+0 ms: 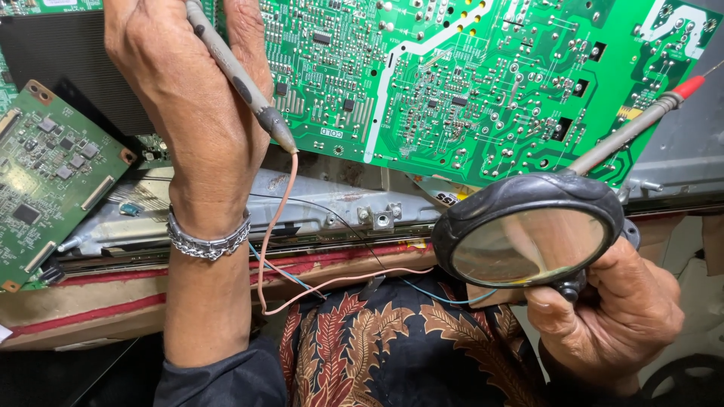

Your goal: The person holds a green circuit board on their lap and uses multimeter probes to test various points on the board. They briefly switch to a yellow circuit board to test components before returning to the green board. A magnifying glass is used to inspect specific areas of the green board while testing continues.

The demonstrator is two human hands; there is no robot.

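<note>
A slim grey test probe (pixel 234 75) with a pinkish lead is gripped by the left hand (pixel 188 90) against the large green circuit board (pixel 483 83). A round black-framed magnifying glass (pixel 528 230) and a red-tipped grey probe (pixel 633 128) are clasped together in the right hand (pixel 611 301).

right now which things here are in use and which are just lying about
In use:
left hand holding a grey probe
right hand holding a magnifier and a red-tipped probe
big green board

Lying about:
small green board
metal bracket
loose wires
</note>
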